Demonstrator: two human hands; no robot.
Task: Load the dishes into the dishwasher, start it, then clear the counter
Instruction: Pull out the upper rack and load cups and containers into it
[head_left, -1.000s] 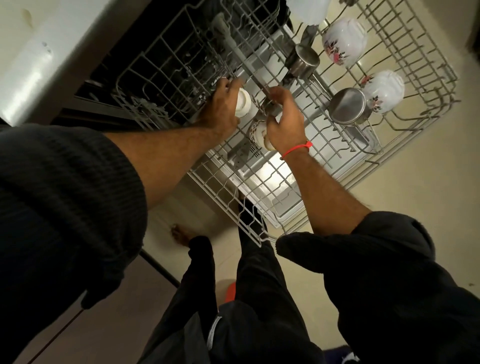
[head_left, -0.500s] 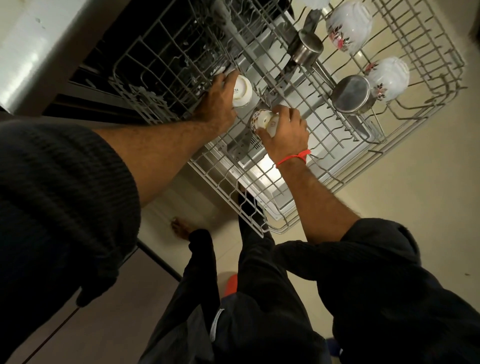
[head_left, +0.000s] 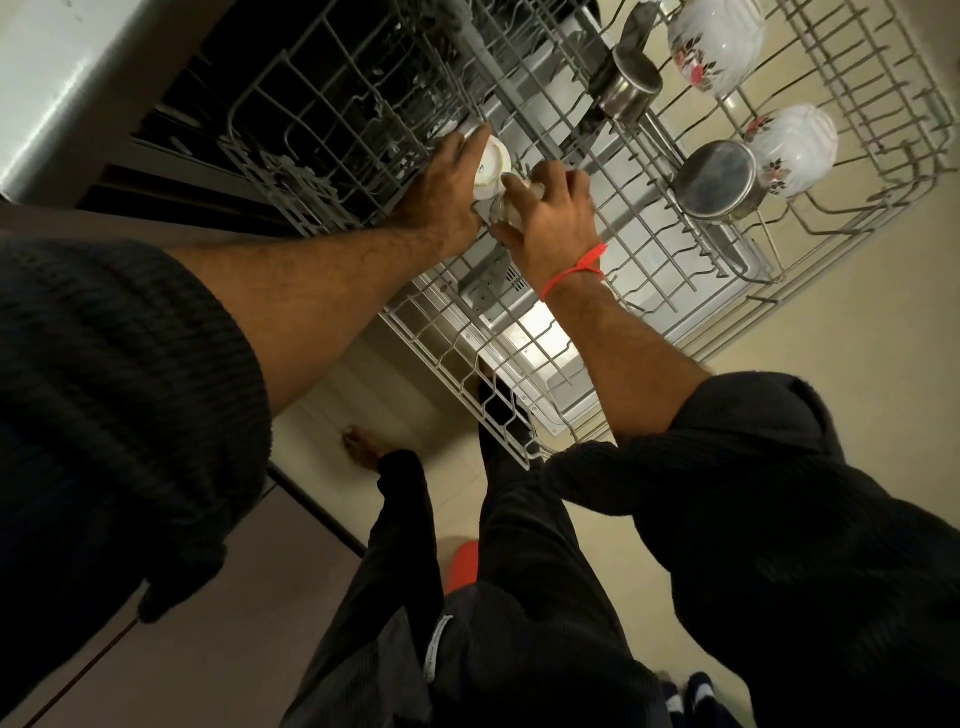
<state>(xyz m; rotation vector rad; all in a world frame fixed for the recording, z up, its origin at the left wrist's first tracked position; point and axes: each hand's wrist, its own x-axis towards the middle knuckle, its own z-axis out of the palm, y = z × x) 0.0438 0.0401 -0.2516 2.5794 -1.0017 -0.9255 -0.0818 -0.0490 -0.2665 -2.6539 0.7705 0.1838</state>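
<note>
A grey wire dishwasher rack (head_left: 857, 244) is pulled out over the open door. My left hand (head_left: 441, 197) grips a small white cup (head_left: 493, 169), bottom up, at the rack's left side. Right beside it my right hand (head_left: 550, 218), with a red thread at the wrist, closes over a second small cup (head_left: 511, 200) that is mostly hidden under the fingers. The two cups touch or nearly touch. Further right in the rack stand two steel cups (head_left: 719, 176) (head_left: 631, 85) and two white floral cups (head_left: 795, 148) (head_left: 714, 41), all upturned.
The dark dishwasher cavity (head_left: 311, 104) lies behind the rack, under a pale counter edge (head_left: 67, 88). The open door's bright inner panel (head_left: 545, 343) shows through the wires. My legs and a bare foot (head_left: 363, 449) stand on the beige floor close to the rack's near corner.
My right hand has drawn its cup left, up against the white cup in my left hand. The left hand has hardly moved. The view has shifted slightly closer.
</note>
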